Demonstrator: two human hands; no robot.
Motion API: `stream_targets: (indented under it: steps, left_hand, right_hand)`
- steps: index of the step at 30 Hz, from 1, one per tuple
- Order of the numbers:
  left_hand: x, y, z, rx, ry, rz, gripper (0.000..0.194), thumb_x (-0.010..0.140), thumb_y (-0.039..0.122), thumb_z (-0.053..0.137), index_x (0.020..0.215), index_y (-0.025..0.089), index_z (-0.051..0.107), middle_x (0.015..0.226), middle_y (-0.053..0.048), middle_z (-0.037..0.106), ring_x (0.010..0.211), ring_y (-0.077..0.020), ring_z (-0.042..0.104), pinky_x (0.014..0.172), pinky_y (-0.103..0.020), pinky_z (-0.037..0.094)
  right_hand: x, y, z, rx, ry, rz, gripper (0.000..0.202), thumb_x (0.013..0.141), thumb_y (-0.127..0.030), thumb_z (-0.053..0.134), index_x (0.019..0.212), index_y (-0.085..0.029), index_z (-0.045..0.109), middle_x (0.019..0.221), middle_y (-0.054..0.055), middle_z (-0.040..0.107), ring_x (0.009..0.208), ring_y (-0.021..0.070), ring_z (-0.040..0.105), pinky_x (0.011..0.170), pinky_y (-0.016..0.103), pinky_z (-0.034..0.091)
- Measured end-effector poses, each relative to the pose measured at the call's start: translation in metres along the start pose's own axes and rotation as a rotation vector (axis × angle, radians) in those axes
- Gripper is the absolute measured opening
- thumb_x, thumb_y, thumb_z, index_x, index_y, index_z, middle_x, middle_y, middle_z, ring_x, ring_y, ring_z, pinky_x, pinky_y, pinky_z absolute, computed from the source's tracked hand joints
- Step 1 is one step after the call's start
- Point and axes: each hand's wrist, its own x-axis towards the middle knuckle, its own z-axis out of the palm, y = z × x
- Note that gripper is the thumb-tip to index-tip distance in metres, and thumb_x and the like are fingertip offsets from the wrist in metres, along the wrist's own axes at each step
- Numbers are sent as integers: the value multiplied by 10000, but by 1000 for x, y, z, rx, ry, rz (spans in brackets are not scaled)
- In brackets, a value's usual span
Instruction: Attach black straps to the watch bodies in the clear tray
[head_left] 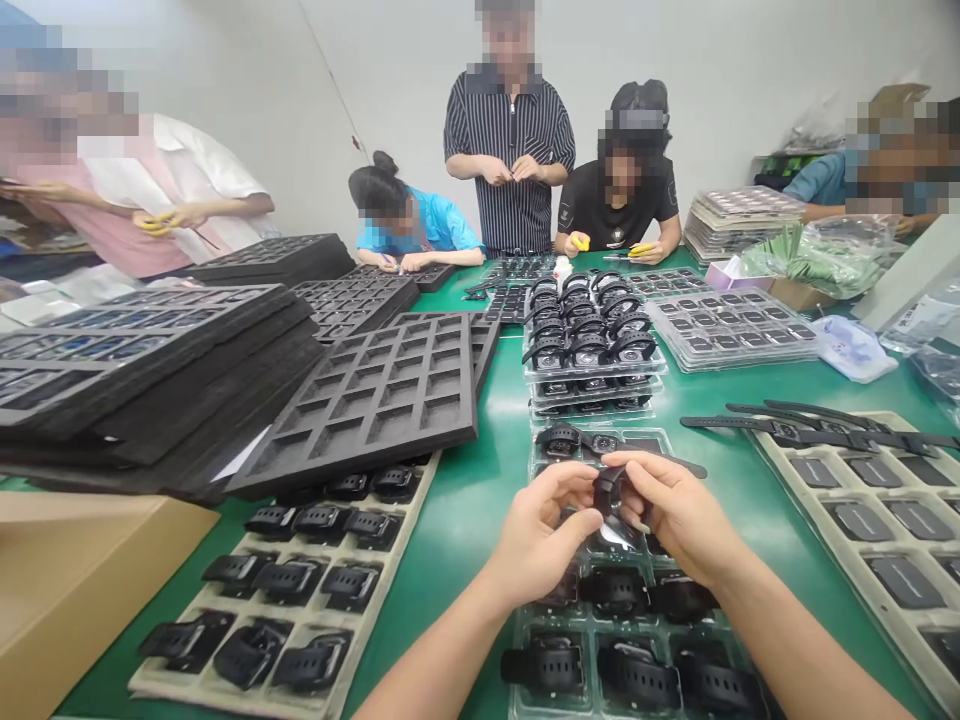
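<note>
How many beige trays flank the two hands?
2: one beige tray left of the left hand, bearing black watches; a second tray right of the right hand. Others could be hidden underneath.

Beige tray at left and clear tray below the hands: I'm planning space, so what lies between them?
In the head view, a strip of green tabletop lies there, with the person's left forearm extending over it.
</note>
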Motion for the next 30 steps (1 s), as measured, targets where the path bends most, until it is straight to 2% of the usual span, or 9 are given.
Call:
stream_targets:
  steps: [4,10,13,16,19,21,24,27,30]
  left_hand:
    - [1,-3,1,-19,34,4,200,883,204,728,1081,200,699,988,-56,715,895,-182,660,837,-295,544]
    - [3,-1,0,38,50,-4,185,848,206,751,1031,196,727,973,-49,735,878,-178,672,820,-283,547]
    - [3,0,1,89,85,-24,272,787,184,786,1053,202,730,978,-41,746,879,-182,676,804,-278,547]
    - [4,-3,1,142,160,-33,249,788,218,790,1033,198,750,938,-41,754,852,-185,675,800,-293,549]
    - [4,-6,0,191,195,-10,225,781,247,798,998,193,782,879,-42,757,817,-191,671,798,-312,549]
    - [4,-6,-1,212,189,0,222,771,241,800,987,194,795,866,-42,761,814,-198,681,793,-317,551]
    - [4,-5,-3,246,167,-2,213,755,220,805,967,201,807,859,-40,767,812,-201,693,768,-309,554]
    - [4,-1,-2,302,123,-7,215,725,200,825,940,214,818,849,-34,760,798,-198,684,717,-292,545]
    - [3,2,-2,328,148,8,201,737,197,813,936,220,821,839,-32,749,797,-196,673,737,-301,539]
  right_hand:
    - [-1,0,3,68,22,41,459,783,-596,847,1062,-235,795,615,-50,492,575,115,431,523,231,418]
    - [-1,3,3,14,47,-1,377,794,-570,853,928,-223,789,588,-46,529,567,111,475,526,218,426]
    - [-4,5,6,-117,127,-112,363,798,-526,862,1019,-248,787,654,-28,638,549,112,521,520,225,452]
    - [-7,6,8,-227,186,-258,235,831,-466,836,974,-284,793,802,-11,719,541,112,567,511,239,497]
    - [-8,5,5,-359,145,-377,96,890,-369,770,867,-292,823,908,8,773,568,120,618,547,251,538]
    - [-7,4,1,-457,105,-448,92,896,-302,754,850,-300,833,931,14,797,697,160,693,651,266,577]
    - [-4,3,-3,-545,63,-474,116,904,-257,739,853,-301,833,909,15,808,869,199,737,785,278,591]
    - [-3,2,-4,-540,98,-511,130,921,-250,718,879,-303,829,901,6,797,853,181,729,790,264,584]
    - [-3,2,-3,-552,71,-518,148,934,-243,700,857,-289,818,877,6,780,822,174,714,757,258,570]
